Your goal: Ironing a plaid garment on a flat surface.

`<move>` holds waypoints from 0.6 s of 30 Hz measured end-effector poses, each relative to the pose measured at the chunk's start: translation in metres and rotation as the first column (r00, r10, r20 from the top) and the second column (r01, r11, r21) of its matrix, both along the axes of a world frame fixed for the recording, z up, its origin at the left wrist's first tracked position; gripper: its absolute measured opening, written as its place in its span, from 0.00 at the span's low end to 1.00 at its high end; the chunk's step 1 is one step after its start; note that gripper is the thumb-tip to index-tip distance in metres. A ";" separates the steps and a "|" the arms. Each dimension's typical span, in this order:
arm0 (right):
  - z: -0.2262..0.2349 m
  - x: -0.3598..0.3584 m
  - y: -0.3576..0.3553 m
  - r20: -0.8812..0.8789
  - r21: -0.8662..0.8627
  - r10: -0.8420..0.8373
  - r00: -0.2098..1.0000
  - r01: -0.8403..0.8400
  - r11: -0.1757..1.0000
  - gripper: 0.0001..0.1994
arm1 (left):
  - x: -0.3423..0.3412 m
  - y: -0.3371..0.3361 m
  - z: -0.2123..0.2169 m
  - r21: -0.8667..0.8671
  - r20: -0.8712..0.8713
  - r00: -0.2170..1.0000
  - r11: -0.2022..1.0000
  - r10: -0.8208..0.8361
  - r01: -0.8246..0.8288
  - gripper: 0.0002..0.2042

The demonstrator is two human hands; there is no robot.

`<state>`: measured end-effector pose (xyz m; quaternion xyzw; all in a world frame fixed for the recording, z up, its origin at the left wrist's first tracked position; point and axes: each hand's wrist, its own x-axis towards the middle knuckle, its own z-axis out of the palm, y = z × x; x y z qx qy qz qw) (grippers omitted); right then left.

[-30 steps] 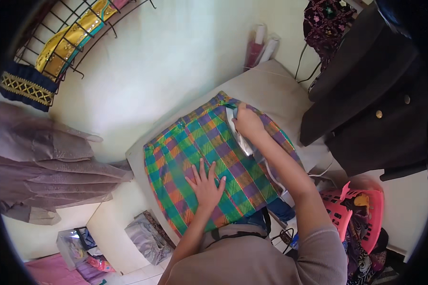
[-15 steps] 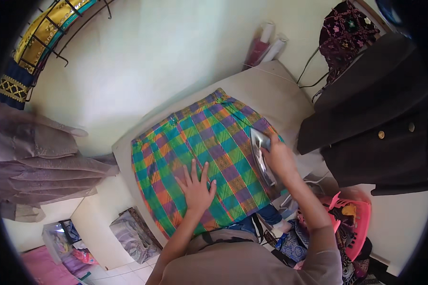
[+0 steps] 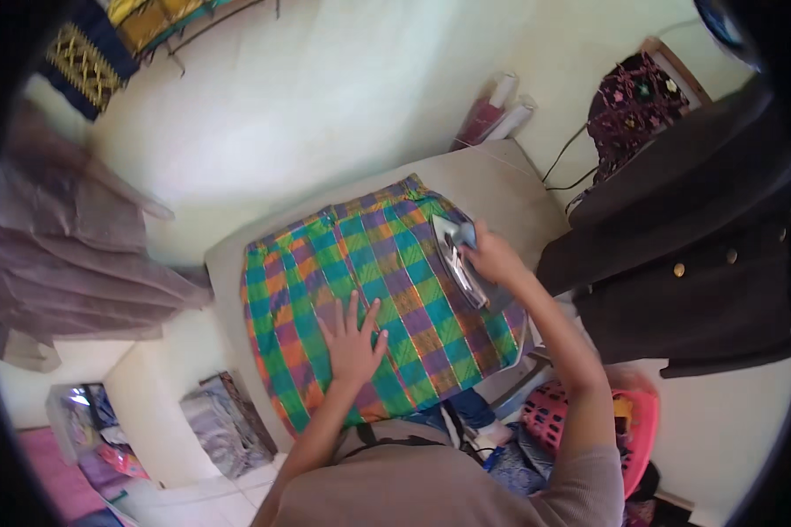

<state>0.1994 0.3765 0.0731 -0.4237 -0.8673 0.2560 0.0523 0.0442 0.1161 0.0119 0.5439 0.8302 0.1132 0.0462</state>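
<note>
A checked cloth [image 3: 369, 272] in green, orange and purple lies spread on a beige ironing table [image 3: 501, 180]. My left hand [image 3: 351, 338] presses flat on the cloth near its front edge, fingers apart. My right hand [image 3: 492, 259] grips the handle of a silver and blue iron [image 3: 455, 255], which rests on the cloth's right side.
A dark jacket with gold buttons [image 3: 685, 255] hangs at the right. A pink basket [image 3: 589, 422] stands below it. Two spray cans [image 3: 492, 110] stand by the wall behind the table. Grey-brown garments [image 3: 53, 255] hang at the left; folded cloth [image 3: 220, 422] lies on the floor.
My right hand has slid the iron along the cloth's right side, first toward me, then slightly back. My left hand stays flat on the cloth. The view has shifted.
</note>
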 end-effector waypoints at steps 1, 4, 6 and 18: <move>0.004 0.012 -0.014 0.025 0.026 -0.004 1.000 0.003 1.000 0.20 | -0.001 -0.001 0.001 0.005 0.000 1.000 1.000 -0.007 0.007 0.28; 0.000 0.064 -0.058 0.077 0.020 -0.127 0.989 0.126 0.992 0.19 | -0.003 0.003 0.007 -0.005 0.041 0.999 1.000 0.000 0.000 0.27; 0.003 0.085 -0.081 0.112 0.025 -0.121 0.986 0.119 0.993 0.19 | -0.004 0.002 0.006 -0.030 0.074 0.997 0.999 0.013 -0.011 0.27; -0.008 0.000 0.027 0.027 0.203 -0.248 0.968 0.238 0.950 0.18 | 0.000 0.004 0.013 -0.059 0.116 0.991 0.996 0.067 -0.060 0.28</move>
